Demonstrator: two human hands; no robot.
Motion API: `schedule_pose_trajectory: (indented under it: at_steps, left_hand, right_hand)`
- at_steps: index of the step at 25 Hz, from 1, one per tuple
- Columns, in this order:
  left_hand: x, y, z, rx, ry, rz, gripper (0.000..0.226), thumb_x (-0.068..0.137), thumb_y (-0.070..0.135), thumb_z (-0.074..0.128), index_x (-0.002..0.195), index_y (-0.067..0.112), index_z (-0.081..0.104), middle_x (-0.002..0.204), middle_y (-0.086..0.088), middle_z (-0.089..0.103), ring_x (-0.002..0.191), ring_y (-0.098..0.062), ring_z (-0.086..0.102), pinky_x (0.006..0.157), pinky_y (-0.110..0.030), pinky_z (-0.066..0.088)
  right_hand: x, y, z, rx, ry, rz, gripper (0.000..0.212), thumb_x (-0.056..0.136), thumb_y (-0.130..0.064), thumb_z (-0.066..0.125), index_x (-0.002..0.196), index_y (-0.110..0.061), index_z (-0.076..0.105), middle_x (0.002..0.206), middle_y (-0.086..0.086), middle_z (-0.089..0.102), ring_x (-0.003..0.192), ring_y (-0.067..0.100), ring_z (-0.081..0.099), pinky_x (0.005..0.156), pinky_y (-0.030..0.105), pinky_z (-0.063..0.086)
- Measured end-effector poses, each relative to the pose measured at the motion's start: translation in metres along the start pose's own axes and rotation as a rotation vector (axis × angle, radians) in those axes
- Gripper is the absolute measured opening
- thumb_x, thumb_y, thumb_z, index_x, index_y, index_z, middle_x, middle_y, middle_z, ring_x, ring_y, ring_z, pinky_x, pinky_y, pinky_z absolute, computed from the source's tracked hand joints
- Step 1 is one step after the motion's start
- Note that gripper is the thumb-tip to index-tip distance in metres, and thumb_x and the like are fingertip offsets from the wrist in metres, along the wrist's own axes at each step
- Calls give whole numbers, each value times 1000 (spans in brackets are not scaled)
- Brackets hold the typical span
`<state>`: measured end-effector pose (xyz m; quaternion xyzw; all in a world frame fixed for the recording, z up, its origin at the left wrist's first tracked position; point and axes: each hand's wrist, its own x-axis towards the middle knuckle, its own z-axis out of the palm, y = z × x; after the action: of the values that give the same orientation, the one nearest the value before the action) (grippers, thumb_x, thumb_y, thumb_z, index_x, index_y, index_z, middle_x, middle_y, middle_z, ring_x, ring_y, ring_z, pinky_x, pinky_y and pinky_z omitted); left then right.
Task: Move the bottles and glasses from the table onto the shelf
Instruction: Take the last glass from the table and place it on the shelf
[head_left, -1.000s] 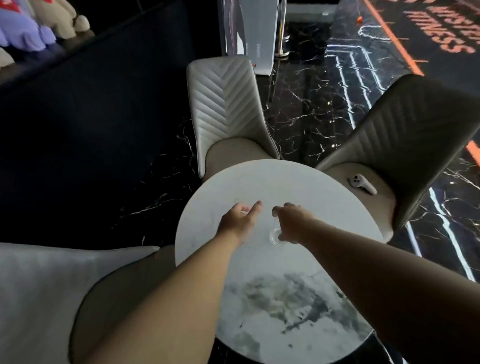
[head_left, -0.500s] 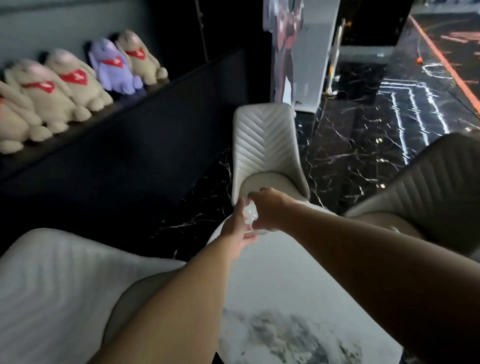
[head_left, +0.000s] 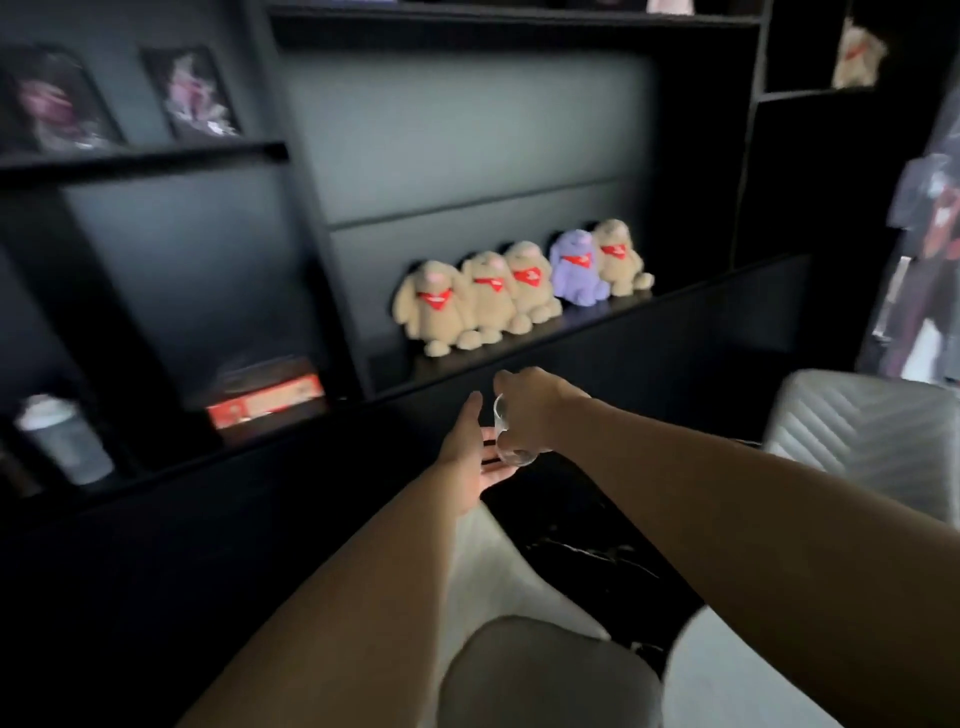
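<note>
While the right hand (head_left: 524, 410) grips the clear glass (head_left: 506, 439) from above, in the air just near of the dark shelf (head_left: 519, 358), the left hand (head_left: 470, 457) lies open, palm up, just left of and below the glass.

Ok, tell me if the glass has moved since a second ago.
Yes. The glass, gripped by the right hand, has left the table and now hangs in front of the dark shelf, below the plush toys.
</note>
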<state>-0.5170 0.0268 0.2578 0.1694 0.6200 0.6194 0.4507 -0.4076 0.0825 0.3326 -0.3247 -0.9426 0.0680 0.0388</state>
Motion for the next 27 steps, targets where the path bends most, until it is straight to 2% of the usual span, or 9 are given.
schedule_pose_trajectory:
  at_steps: [3,5,8,10,13,17,19,24,27]
  left_hand:
    - [-9,43,-119,-28,106,61,67,95,68,48,110,6,67,104,-18,75,98,-35,73,87,-43,57]
    - [-18,69,-209,-61,175,91,64,95,66,50,109,7,69,106,-18,75,100,-36,72,88,-46,57]
    - [-35,98,-343,-72,254,122,64,96,64,51,112,5,69,103,-17,76,102,-35,72,83,-44,59]
    - [-48,112,-428,-88,316,142,67,97,63,51,124,3,65,112,-19,74,107,-35,70,89,-45,58]
    - [-68,121,-532,-124,393,133,67,98,62,49,131,4,61,119,-19,71,109,-34,69,93,-45,57]
    - [-76,114,-638,-187,475,112,62,99,63,46,112,7,69,101,-13,78,100,-28,73,82,-39,59]
    - [-72,113,-683,-242,541,107,61,98,64,48,105,7,68,101,-14,77,99,-29,73,80,-39,58]
    - [-41,113,-789,-342,657,129,67,99,62,49,126,2,61,123,-20,68,111,-34,66,91,-44,55]
    - [-10,122,-855,-363,711,155,66,100,61,47,126,3,62,127,-22,67,115,-36,65,102,-47,53]
  right_hand:
    - [50,-111,1,13,40,-168,35,70,-18,72,97,-13,50,98,4,59,93,28,65,60,26,42]
    - [81,-194,9,33,77,-272,37,74,-23,74,103,-10,55,104,9,64,100,31,65,69,28,44]
    - [123,-314,27,115,80,-382,37,71,-23,78,102,-10,61,100,8,68,94,29,66,72,30,53]
    - [149,-395,42,205,58,-441,37,68,-22,79,99,-15,60,95,3,67,87,26,66,72,38,59]
    - [175,-499,64,239,7,-534,51,68,-24,82,112,-19,57,100,2,62,87,24,64,71,39,58]
    - [210,-605,94,240,-91,-637,50,69,-23,83,112,-20,58,104,1,59,86,19,64,73,37,60]
    - [229,-649,109,223,-124,-684,52,69,-20,83,115,-20,58,108,2,59,89,20,64,76,39,62]
    - [292,-751,150,189,-174,-796,53,73,-19,83,120,-18,58,119,3,52,97,22,61,82,39,60]
    - [347,-812,177,162,-187,-852,58,72,-20,84,124,-18,58,123,3,48,105,27,60,86,44,59]
